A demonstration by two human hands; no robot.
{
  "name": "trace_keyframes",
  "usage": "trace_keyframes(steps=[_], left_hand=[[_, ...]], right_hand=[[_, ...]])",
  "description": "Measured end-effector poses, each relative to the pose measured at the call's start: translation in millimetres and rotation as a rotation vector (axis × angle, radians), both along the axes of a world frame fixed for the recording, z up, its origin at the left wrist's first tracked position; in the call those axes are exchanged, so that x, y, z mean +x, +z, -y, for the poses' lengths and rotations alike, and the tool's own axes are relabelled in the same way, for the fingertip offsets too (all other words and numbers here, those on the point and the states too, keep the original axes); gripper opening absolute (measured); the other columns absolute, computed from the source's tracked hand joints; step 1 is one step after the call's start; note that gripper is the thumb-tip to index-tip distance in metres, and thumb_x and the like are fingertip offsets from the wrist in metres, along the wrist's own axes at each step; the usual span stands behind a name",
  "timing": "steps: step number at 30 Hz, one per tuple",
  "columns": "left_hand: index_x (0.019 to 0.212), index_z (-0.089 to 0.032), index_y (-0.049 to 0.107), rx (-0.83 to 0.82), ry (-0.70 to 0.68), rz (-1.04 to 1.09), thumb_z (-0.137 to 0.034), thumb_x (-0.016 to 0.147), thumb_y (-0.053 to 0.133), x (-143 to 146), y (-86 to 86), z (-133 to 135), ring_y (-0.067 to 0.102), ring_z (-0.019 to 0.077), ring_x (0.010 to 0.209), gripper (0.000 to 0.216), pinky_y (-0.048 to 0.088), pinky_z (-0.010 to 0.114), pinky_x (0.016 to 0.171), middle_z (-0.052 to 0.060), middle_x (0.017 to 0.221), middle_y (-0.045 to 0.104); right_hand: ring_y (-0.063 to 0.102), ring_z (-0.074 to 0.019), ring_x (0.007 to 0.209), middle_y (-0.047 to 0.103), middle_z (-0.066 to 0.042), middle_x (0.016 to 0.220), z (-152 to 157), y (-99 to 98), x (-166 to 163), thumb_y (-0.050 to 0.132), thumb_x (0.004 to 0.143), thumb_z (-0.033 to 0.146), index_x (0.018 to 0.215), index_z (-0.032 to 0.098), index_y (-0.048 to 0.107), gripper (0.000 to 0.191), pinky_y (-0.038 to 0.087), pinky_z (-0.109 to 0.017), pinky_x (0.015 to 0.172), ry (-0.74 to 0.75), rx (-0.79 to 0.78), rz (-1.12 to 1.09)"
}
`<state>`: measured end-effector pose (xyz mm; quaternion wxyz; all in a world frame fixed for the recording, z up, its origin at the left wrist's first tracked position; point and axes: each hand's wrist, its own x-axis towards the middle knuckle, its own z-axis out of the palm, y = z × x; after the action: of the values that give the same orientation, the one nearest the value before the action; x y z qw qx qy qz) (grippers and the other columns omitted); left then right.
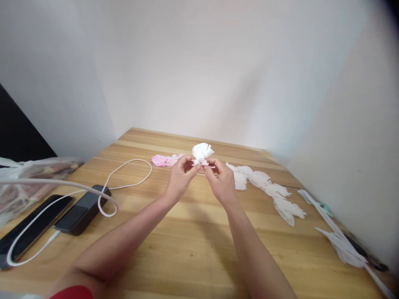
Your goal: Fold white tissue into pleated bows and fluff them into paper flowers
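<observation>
Between my two hands, above the wooden table (193, 249), is a white tissue-like flower (202, 151) with a gathered, ruffled base. My left hand (181, 176) pinches the base from the left with thumb and fingers. From the other side my right hand (222, 178) grips the same base, its thumb close to the left one. Behind my left hand lie pink crumpled pieces (165, 160) on the table. White crumpled tissue-like pieces (264, 182) trail off to the right of my right hand.
At left are a black phone (34, 224), a dark box-shaped device (81, 211), a looping white cable (134, 161) and a clear plastic bag (28, 182). Thin white sticks (330, 222) and a white plastic-like piece (344, 247) lie along the right edge. Walls border the table.
</observation>
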<state>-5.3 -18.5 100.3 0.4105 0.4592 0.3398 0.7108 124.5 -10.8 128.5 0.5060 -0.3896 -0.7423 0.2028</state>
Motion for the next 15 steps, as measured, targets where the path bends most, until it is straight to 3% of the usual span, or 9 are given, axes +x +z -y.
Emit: trace_keyframes(steps=[3, 9, 15], left_hand=[[0.083, -0.015, 0.06, -0.033, -0.003, 0.091, -0.028, 0.073, 0.072, -4, 1.3, -3, 0.062, 0.0142, 0.081, 0.021, 0.049, 0.03, 0.083, 0.002, 0.086, 0.066], [0.084, -0.014, 0.059, -0.059, -0.141, 0.378, -0.032, 0.071, 0.074, -8, 8.2, -3, 0.066, 0.0184, 0.086, 0.027, 0.05, 0.038, 0.088, 0.005, 0.093, 0.067], [0.082, -0.014, 0.059, -0.031, -0.037, 0.274, -0.027, 0.072, 0.072, -5, 5.5, -2, 0.062, 0.0129, 0.079, 0.021, 0.048, 0.029, 0.081, 0.001, 0.084, 0.064]], right_hand=[[0.064, -0.0181, 0.08, 0.071, -0.004, 0.088, -2, -1.4, 1, 0.056, 0.083, 0.029, 0.088, 0.021, 0.066, 0.014, 0.051, -0.031, 0.073, 0.03, -0.051, -0.036], [0.064, -0.017, 0.08, 0.071, -0.005, 0.094, -15, -9.2, 2, 0.057, 0.082, 0.033, 0.091, 0.02, 0.066, 0.018, 0.052, -0.032, 0.073, 0.122, -0.237, -0.191], [0.063, -0.0174, 0.084, 0.069, -0.005, 0.095, -5, -4.5, 0, 0.058, 0.084, 0.04, 0.095, 0.02, 0.064, 0.023, 0.053, -0.033, 0.076, 0.142, -0.155, -0.209]])
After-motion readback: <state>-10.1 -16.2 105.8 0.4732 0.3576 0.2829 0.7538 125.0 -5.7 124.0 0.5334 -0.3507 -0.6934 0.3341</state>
